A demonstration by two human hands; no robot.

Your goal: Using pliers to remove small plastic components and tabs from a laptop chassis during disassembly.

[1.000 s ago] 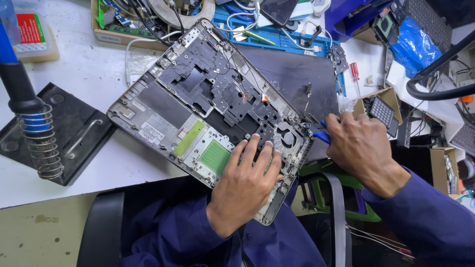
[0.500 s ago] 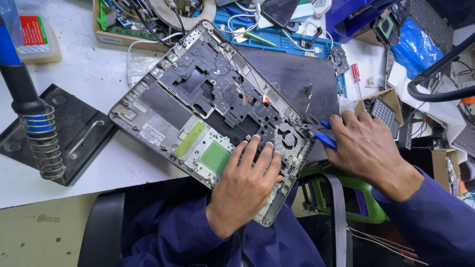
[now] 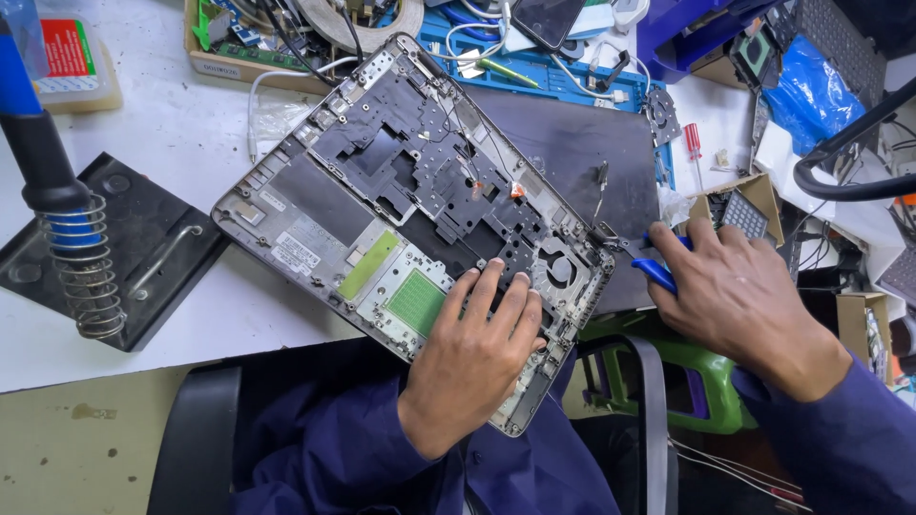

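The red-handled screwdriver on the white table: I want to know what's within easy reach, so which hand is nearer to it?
Right. The right hand, holding a blue tool, lies just below the red-handled screwdriver. The left hand rests on the laptop case, farther away.

My left hand [image 3: 477, 339] lies flat at lower centre of the frame, fingers spread and pointing up, while my right hand [image 3: 739, 291] at centre right curls closed, knuckles up, both forearms in dark blue sleeves.
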